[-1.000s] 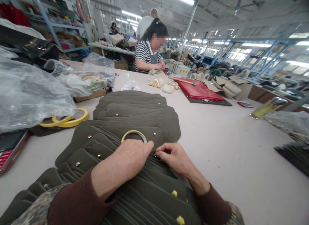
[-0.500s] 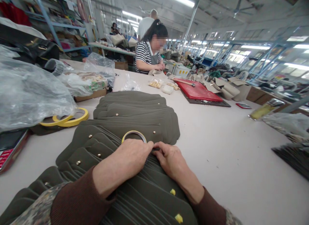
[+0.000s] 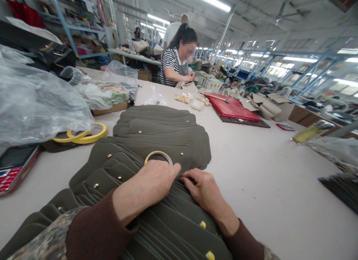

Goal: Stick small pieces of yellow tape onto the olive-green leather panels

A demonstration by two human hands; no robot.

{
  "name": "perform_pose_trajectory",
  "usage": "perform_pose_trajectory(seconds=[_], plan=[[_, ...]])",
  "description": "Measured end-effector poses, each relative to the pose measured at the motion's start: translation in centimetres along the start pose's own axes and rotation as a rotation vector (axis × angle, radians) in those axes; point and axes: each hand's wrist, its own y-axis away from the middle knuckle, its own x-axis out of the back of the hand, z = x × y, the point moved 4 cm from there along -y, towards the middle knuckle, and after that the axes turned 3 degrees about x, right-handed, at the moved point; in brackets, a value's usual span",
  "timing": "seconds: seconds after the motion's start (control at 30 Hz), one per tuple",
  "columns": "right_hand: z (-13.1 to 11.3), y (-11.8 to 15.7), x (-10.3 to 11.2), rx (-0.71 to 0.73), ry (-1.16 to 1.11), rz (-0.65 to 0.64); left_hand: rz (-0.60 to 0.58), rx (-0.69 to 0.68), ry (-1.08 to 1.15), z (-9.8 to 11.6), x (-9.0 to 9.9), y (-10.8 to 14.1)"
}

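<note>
My left hand [image 3: 152,180] is closed around a roll of yellow tape [image 3: 158,153], whose upper rim shows above the knuckles. Close to its right, my right hand [image 3: 203,187] has thumb and forefinger pinched together over the panels; what lies between the fingertips, if anything, I cannot make out. Beneath both hands spread overlapping dark olive-green panels [image 3: 162,222] with rounded ends, several bearing small gold studs [image 3: 119,178]. Small yellow tape bits [image 3: 210,255] stick to the panels near my right forearm.
At left lie more yellow tape rolls [image 3: 95,134], a red-keyed phone [image 3: 17,167] and clear plastic bags [image 3: 41,100]. Farther back are a red slab [image 3: 233,108] with a hammer, and bags of gold pieces [image 3: 183,98]. A co-worker [image 3: 177,62] works across the table. A bottle [image 3: 311,132] lies right.
My right hand has drawn slightly away from my left, opening a small gap between the fingertips. The whole view has shifted a little.
</note>
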Motion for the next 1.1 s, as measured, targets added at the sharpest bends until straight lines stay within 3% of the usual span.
perform_pose_trajectory(seconds=[0.17,0.3,0.47,0.53,0.67,0.77,1.1], plan=[[-0.2,-0.6,0.5,0.01,0.16,-0.05,-0.041,0.051,0.012,0.3,1.0,0.7],[0.3,-0.9,2.2,-0.033,0.249,-0.19,-0.075,0.083,0.001,0.2,1.4,1.1],[1.4,-0.8,3.1,-0.147,0.104,-0.268,-0.019,0.048,0.011,-0.4,0.0,0.4],[1.5,-0.8,3.2,-0.166,-0.042,-0.189,0.054,0.013,0.041,-0.5,-0.2,0.2],[1.7,-0.9,3.6,-0.219,-0.376,0.136,0.229,-0.067,0.185,-0.4,0.1,0.3],[0.8,-0.9,3.7,-0.152,-0.519,0.175,0.257,-0.103,0.287,-0.2,0.1,0.4],[-2.3,-0.7,3.6,0.213,-0.248,0.234,0.189,-0.061,0.268,0.2,-0.5,0.3]])
